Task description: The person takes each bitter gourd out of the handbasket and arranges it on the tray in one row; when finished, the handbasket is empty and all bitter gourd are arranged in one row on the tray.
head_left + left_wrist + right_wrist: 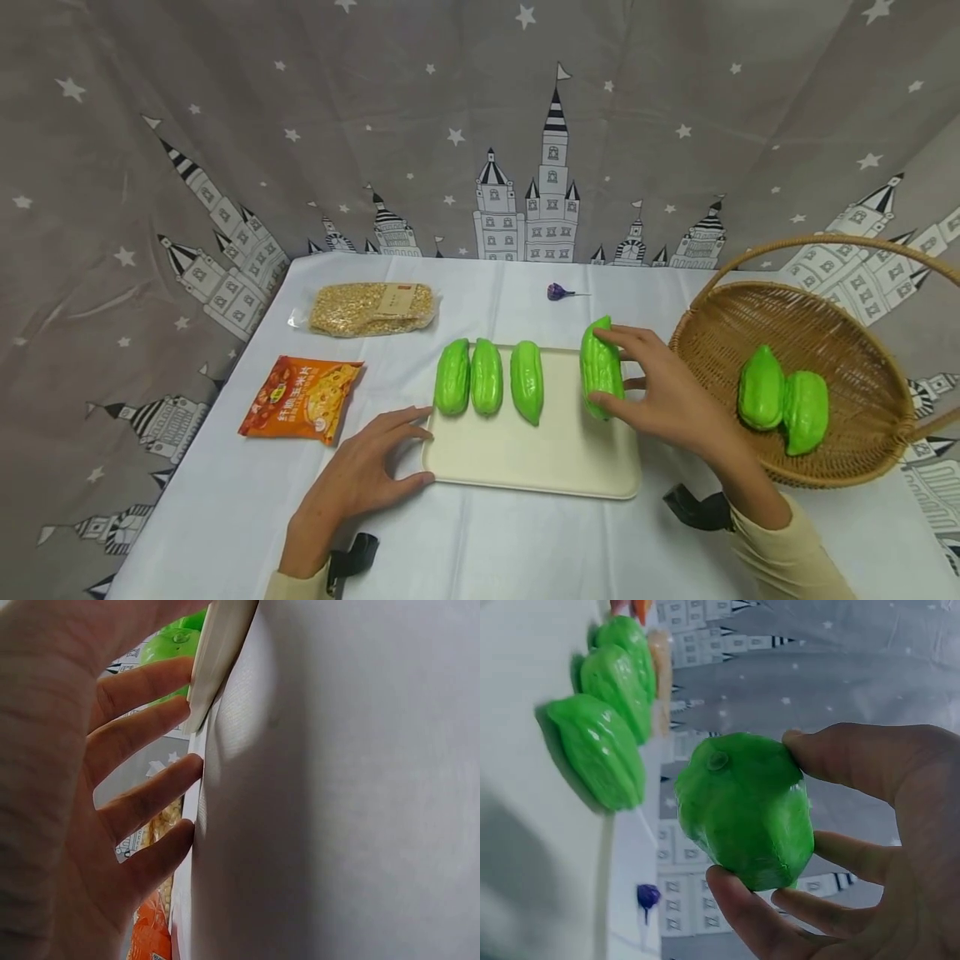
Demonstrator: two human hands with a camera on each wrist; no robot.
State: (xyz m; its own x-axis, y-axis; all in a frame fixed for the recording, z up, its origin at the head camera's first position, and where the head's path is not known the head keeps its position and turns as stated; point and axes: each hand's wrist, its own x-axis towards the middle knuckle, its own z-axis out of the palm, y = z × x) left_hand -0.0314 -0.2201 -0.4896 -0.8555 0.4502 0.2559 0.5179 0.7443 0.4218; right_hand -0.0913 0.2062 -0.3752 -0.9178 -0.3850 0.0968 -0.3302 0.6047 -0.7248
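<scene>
My right hand point(667, 396) grips a bright green, ridged bitter melon point(600, 367) between thumb and fingers, over the right side of a cream tray point(525, 467). In the right wrist view, the held bitter melon point(746, 810) shows its rounded end and hangs clear of the tray. Three similar bitter melons lie side by side on the tray: a left one point(452, 377), a middle one point(487, 377) and a right one point(527, 379). At the tray's left edge rests my left hand point(360, 471), fingers spread; its fingertips point(180, 709) touch the rim in the left wrist view.
On the right stands a wicker basket point(847, 333) with a tall handle, holding two more bitter melons point(761, 390). An orange snack bag point(300, 398) and a clear pack of yellow grains point(371, 308) lie to the left. Behind the tray is a purple-wrapped lollipop point(558, 292).
</scene>
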